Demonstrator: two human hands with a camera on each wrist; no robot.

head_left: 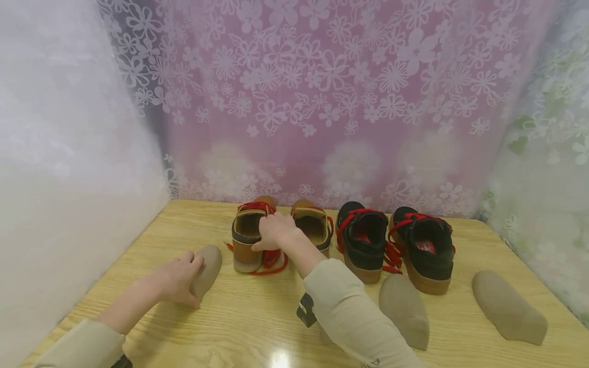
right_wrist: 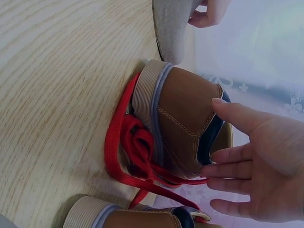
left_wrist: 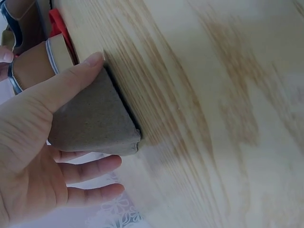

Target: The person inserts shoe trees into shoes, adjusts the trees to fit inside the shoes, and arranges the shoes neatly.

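My left hand (head_left: 177, 281) straddles a grey-brown moulded shoe insert (head_left: 209, 268) lying on the table's left. Up close, the thumb (left_wrist: 78, 78) lies along one edge of the insert, and the other fingers extend loosely past its opposite side. My right hand (head_left: 277, 232) is over the heel of the left brown shoe (head_left: 246, 250), which has red laces (right_wrist: 116, 137). In the right wrist view its thumb (right_wrist: 230, 111) reaches the heel collar, while the straight fingers stretch towards the shoe's opening. A second brown shoe (head_left: 317, 232) stands beside it, partly behind the right forearm.
Two black shoes (head_left: 365, 250) (head_left: 430, 255) with red laces stand to the right. Grey-brown inserts (head_left: 405, 309) (head_left: 511, 309) lie in front of them, and another shows partly beneath the right sleeve (head_left: 349, 301). A flowered pink curtain (head_left: 322, 102) hangs behind the wooden table (head_left: 239, 317).
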